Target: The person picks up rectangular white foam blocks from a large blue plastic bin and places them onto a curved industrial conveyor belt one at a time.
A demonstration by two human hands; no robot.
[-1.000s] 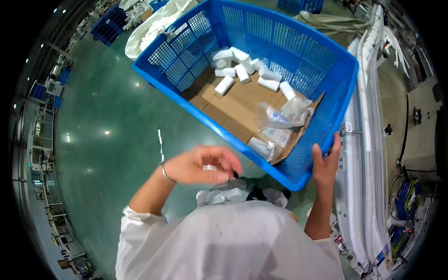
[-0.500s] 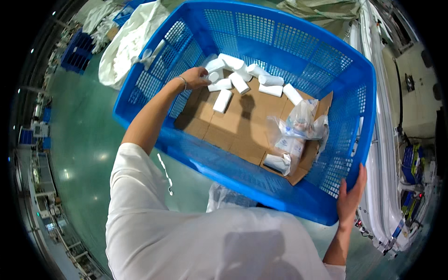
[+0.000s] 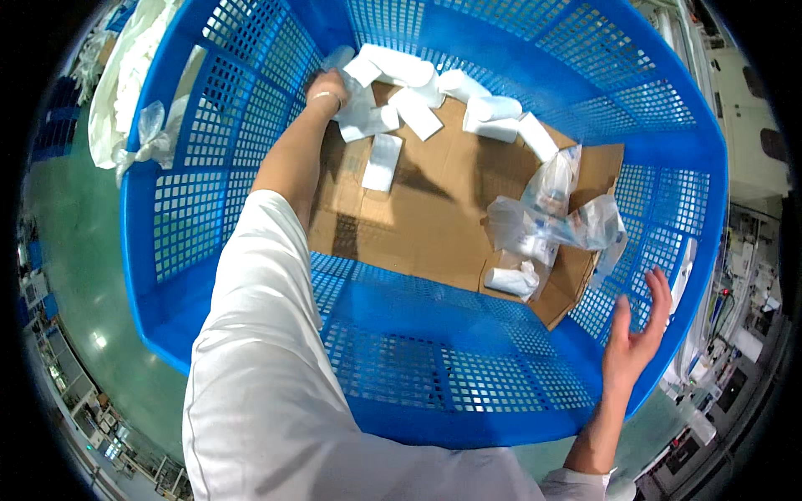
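Note:
A big blue plastic basket point(image 3: 468, 401) with latticed walls fills the view, and a sheet of brown cardboard point(image 3: 434, 217) lines its floor. My left hand point(image 3: 330, 90) reaches deep into the far left corner and closes on a white wrapped packet point(image 3: 361, 113) in a heap of similar white packets point(image 3: 468, 108). One more white packet point(image 3: 381, 163) lies alone just below the heap. My right hand point(image 3: 637, 334) hovers with fingers spread over the basket's near right rim, holding nothing.
Crumpled clear plastic bags point(image 3: 551, 217) lie on the right side of the cardboard, with a small white roll point(image 3: 510, 280) under them. Left of the basket, white cloth and a clear bag point(image 3: 142, 125) lie on the green floor point(image 3: 75, 250). Machinery stands at the right.
My left hand has pushed further into the far corner onto the white packets. My right hand has come off the basket's rim and opened. The view has closed in on the basket.

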